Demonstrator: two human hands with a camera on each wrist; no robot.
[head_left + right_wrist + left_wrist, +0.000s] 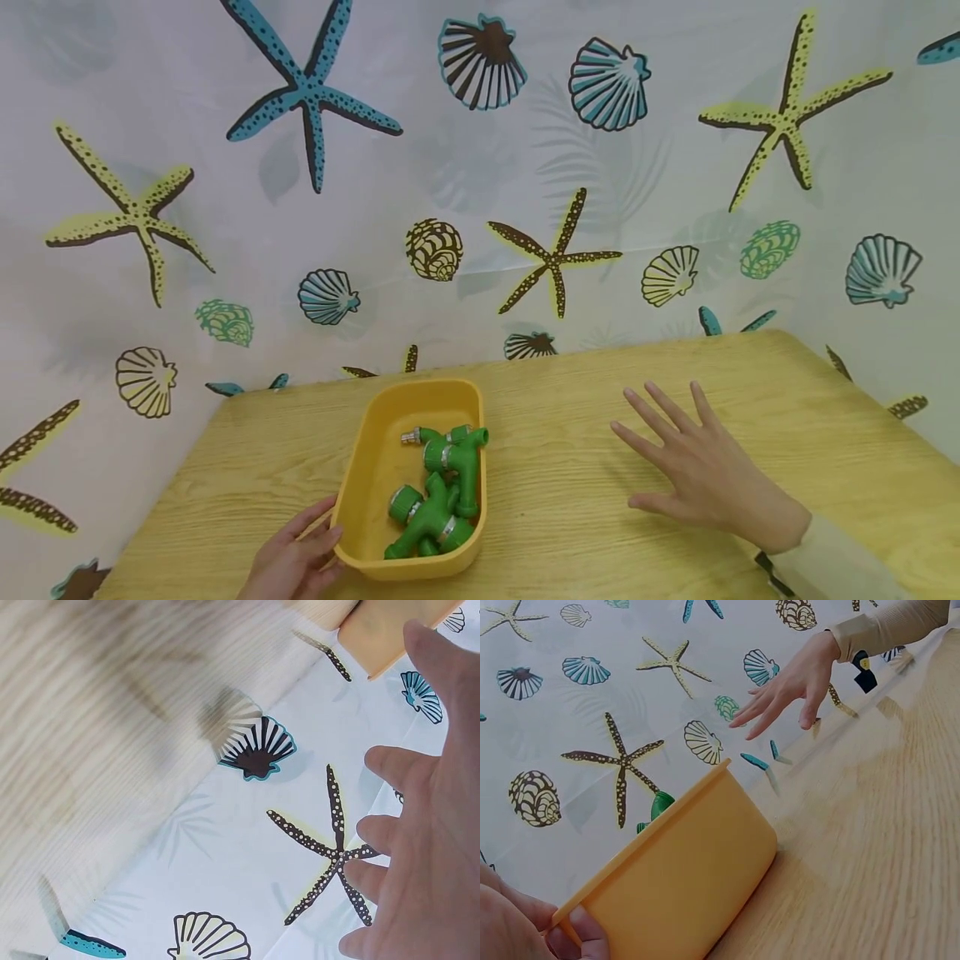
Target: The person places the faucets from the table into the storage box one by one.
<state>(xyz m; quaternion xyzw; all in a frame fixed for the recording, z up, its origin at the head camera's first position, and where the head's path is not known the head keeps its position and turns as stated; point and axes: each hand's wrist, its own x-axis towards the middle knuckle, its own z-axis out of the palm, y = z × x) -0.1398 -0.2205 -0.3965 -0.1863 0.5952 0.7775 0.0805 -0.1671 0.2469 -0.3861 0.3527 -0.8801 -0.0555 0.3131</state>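
A yellow plastic bin (367, 467) stands on the wooden table, holding several green plastic water taps (438, 508) with silvery collars; one has a metal tip (410, 436). At the bin's near left corner my left hand (296, 554) pinches the rim, which the left wrist view shows between thumb and fingers. Out to the right, my right hand (701, 475) hovers above the table with fingers spread and nothing in it. Its fingers and thumb are also apart in the right wrist view. From the left wrist camera, the bin's side wall (697, 877) hides most of the taps.
Behind the table (570, 433) hangs a white cloth (660, 183) printed with starfish and shells, and it runs along both sides too. The bin stands left of the table's middle. A dark strap (772, 571) shows at my right sleeve.
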